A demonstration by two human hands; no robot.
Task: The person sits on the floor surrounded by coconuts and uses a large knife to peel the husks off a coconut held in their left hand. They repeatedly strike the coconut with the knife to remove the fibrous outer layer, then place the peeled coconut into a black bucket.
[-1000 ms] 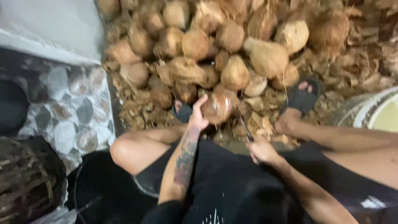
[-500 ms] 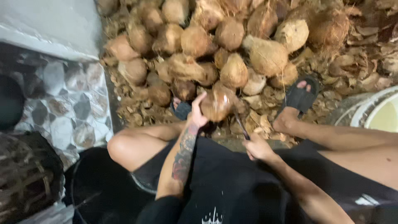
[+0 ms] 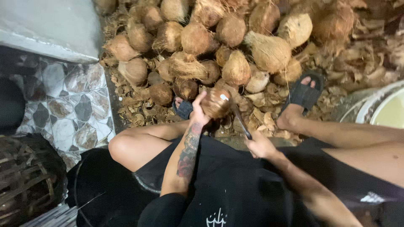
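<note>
My left hand grips a brown husked coconut held up in front of my knees. My right hand is closed on the handle of a dark knife, whose blade points up toward the coconut's right side. A heap of husked coconuts lies just beyond, on a bed of torn husk scraps. My feet, in black sandals, rest at the edge of the heap.
A patterned tile floor lies to the left, below a pale concrete step. A woven basket stands at the lower left beside a black tub. A white basin rim shows at the right edge.
The coconut in my left hand has turned slightly, and the knife blade has moved closer to it. The view has shifted a little.
</note>
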